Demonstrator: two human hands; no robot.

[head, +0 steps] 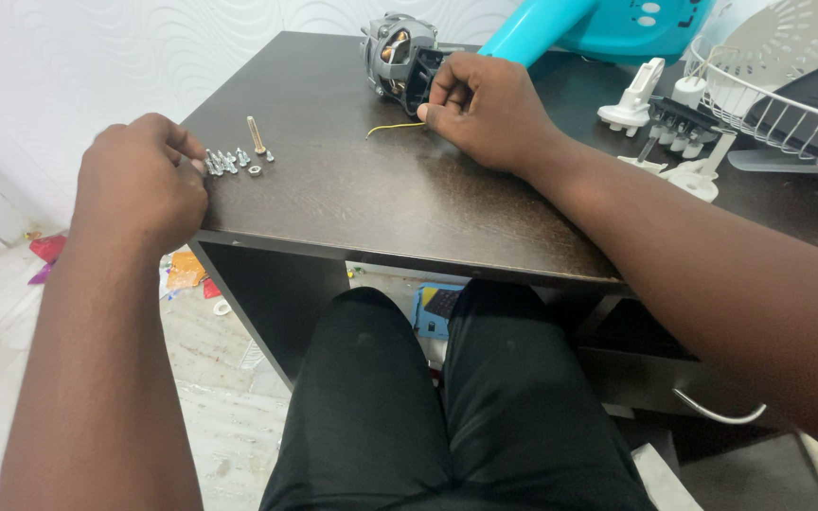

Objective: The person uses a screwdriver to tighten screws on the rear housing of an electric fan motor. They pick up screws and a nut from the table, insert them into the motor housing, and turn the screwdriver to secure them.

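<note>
One dark brown table (352,203) carries everything, its near edge running just above the person's black-trousered knees and its left corner close under the left hand. Large items crowd the far right: a turquoise fan housing (608,24), a white wire fan guard (769,104) with a dark blade part lying in it, and white plastic fittings (660,123) just beside the guard. Next in size, a grey fan motor (395,52) with copper windings showing stands at the far edge, touching the right hand (489,109), whose fingers are curled narrowly against the motor's black end; whether they pinch a part is hidden. A thin yellow wire (392,128) trails on the tabletop from under that hand. Smallest, a row of silver screws (227,161), a brass-coloured bolt (256,134) and a nut (255,170) lie near the left edge; the left hand (139,180) is closed narrowly at the end of that row, fingertips at the screws, though a held screw cannot be made out. Judged from this, the fan is already apart and its fasteners laid out, while the motor is the piece in hand. Open tabletop lies between the two hands; the right side offers little room.
</note>
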